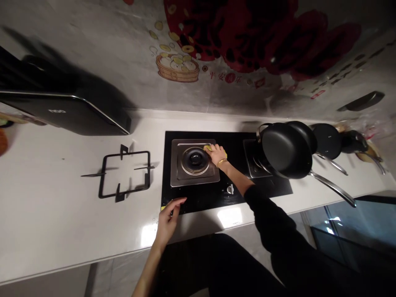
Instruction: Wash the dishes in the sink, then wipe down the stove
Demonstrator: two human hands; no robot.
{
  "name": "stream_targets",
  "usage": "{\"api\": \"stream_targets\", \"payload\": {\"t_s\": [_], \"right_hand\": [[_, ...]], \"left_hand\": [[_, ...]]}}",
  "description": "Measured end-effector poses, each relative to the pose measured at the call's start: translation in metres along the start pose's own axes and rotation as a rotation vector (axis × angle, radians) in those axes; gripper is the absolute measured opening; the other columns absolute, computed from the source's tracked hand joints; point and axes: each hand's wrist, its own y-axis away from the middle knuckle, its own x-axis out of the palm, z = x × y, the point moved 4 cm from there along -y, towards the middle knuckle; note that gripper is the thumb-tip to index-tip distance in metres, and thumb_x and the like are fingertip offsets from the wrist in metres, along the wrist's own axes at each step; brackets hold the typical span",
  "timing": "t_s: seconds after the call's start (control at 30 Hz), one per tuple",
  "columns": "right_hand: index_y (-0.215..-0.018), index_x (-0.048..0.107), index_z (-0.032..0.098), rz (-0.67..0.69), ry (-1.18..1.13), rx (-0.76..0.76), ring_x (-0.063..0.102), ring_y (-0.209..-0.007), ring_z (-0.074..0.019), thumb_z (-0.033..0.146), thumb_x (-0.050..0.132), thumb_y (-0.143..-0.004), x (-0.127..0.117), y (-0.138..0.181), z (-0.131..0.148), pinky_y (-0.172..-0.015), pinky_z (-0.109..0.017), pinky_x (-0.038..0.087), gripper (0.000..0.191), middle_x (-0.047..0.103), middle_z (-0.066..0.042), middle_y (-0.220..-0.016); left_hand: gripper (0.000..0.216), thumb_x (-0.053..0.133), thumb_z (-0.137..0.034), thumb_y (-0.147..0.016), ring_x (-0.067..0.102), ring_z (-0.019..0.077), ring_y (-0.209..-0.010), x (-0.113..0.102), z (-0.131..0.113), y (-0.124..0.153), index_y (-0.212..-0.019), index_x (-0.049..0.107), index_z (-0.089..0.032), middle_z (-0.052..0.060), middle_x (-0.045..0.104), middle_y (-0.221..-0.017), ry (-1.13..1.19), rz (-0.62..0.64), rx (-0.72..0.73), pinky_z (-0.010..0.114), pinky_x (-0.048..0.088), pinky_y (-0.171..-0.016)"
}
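My right hand [217,155] presses a yellow cleaning cloth or sponge [208,147], mostly hidden under the fingers, against the back right corner of the metal burner plate [179,180]. The round black burner [195,159] sits in the middle of that plate, just left of the hand. By the front left edge of the black glass cooktop [198,202] is my left hand [169,217], empty, its fingers loosely bent and apart from the thumb. A small yellow patch [163,208] shows beside it at the cooktop's corner; what it is cannot be told.
The black pan support [100,177] lies on the white counter [46,198] at left, near a dark box-shaped appliance [89,117]. A black frying pan [286,150] covers part of the right burner, its handle pointing frontward. More dark cookware [327,140] stands further right. A control knob [230,189] sits below my right forearm.
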Motion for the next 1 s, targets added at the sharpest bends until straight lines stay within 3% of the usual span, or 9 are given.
{"api": "stream_targets", "payload": {"t_s": [0.1,0.3,0.53,0.73,0.9,1.0], "right_hand": [[-0.149,0.040,0.034,-0.030,-0.013,-0.012,0.040,-0.125,-0.0274,0.017,0.027,-0.100,-0.002,-0.006,0.004,-0.100,-0.044,0.035,0.053,0.051,-0.007,-0.142],[-0.146,0.043,0.031,0.064,-0.002,-0.083,0.042,-0.123,-0.0265,0.015,0.032,-0.099,0.013,0.042,-0.005,-0.103,-0.043,0.032,0.052,0.052,-0.009,-0.138],[-0.147,0.041,0.031,-0.040,-0.006,-0.043,0.041,-0.124,-0.0285,0.014,0.028,-0.099,0.007,0.006,-0.001,-0.098,-0.046,0.035,0.052,0.051,-0.010,-0.140],[-0.146,0.045,0.027,0.013,0.072,-0.170,0.043,-0.121,-0.0270,0.013,0.029,-0.099,0.009,0.033,-0.011,-0.103,-0.045,0.035,0.052,0.055,-0.010,-0.135],[-0.150,0.040,0.021,-0.059,0.126,-0.177,0.042,-0.124,-0.0295,0.012,0.023,-0.099,0.007,0.007,-0.004,-0.104,-0.048,0.035,0.054,0.053,-0.011,-0.138],[-0.152,0.037,0.018,-0.066,0.124,-0.164,0.040,-0.125,-0.0300,0.009,0.022,-0.098,0.010,0.010,-0.001,-0.107,-0.049,0.032,0.057,0.051,-0.012,-0.138]], "left_hand": [[0.032,0.047,-0.038,-0.098,0.069,0.0199,-0.100,0.011,-0.001,-0.003,-0.106,0.074,-0.024,0.005,0.074,-0.106,-0.011,0.022,0.018,0.035,0.053,-0.092],[0.030,0.045,-0.032,-0.099,0.068,0.0195,-0.103,0.033,-0.007,-0.006,-0.107,0.073,-0.024,0.005,0.074,-0.108,0.014,0.068,0.047,0.035,0.053,-0.093],[0.029,0.046,-0.022,-0.097,0.068,0.0184,-0.105,0.055,-0.022,-0.006,-0.105,0.073,-0.024,0.005,0.074,-0.110,0.023,0.158,0.123,0.035,0.053,-0.095],[0.029,0.046,-0.021,-0.097,0.068,0.0179,-0.104,0.045,-0.026,-0.009,-0.102,0.075,-0.024,0.005,0.074,-0.109,0.020,0.117,0.137,0.034,0.053,-0.093],[0.028,0.048,-0.025,-0.097,0.067,0.0191,-0.106,0.034,-0.023,-0.009,-0.103,0.075,-0.025,0.005,0.073,-0.110,0.017,0.060,0.116,0.036,0.052,-0.094],[0.028,0.048,-0.026,-0.097,0.068,0.0192,-0.104,0.032,-0.017,-0.006,-0.098,0.076,-0.025,0.005,0.074,-0.108,0.068,0.037,0.090,0.035,0.053,-0.091]]}}
